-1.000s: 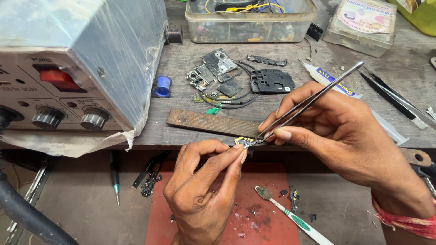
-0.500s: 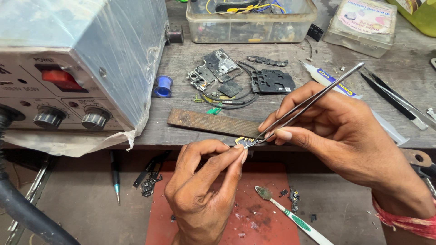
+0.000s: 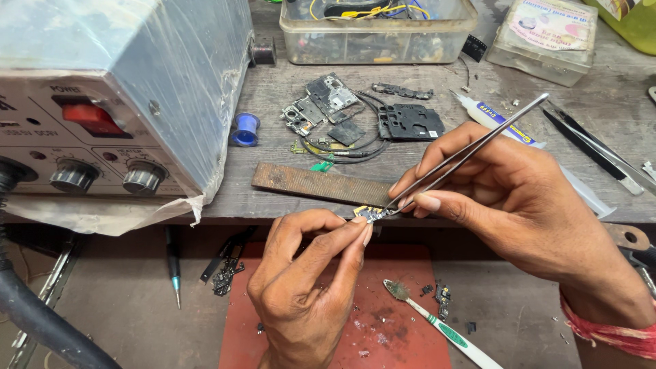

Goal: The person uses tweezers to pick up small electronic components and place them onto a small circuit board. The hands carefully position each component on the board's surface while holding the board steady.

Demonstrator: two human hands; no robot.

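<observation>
My left hand (image 3: 307,287) pinches a tiny circuit piece (image 3: 370,213) with gold contacts between thumb and forefinger, just above the front edge of the wooden bench. My right hand (image 3: 519,205) holds long metal tweezers (image 3: 471,152), whose tips touch that small piece. Both hands hover over a red mat (image 3: 403,321) on the lower shelf.
A plastic-wrapped grey rework station (image 3: 102,102) with knobs fills the left. A flat metal file (image 3: 321,184), dismantled phone boards (image 3: 335,109), a blue spool (image 3: 244,130), a glue tube (image 3: 499,119), clear boxes (image 3: 376,31) lie on the bench. A toothbrush (image 3: 437,324) rests on the mat.
</observation>
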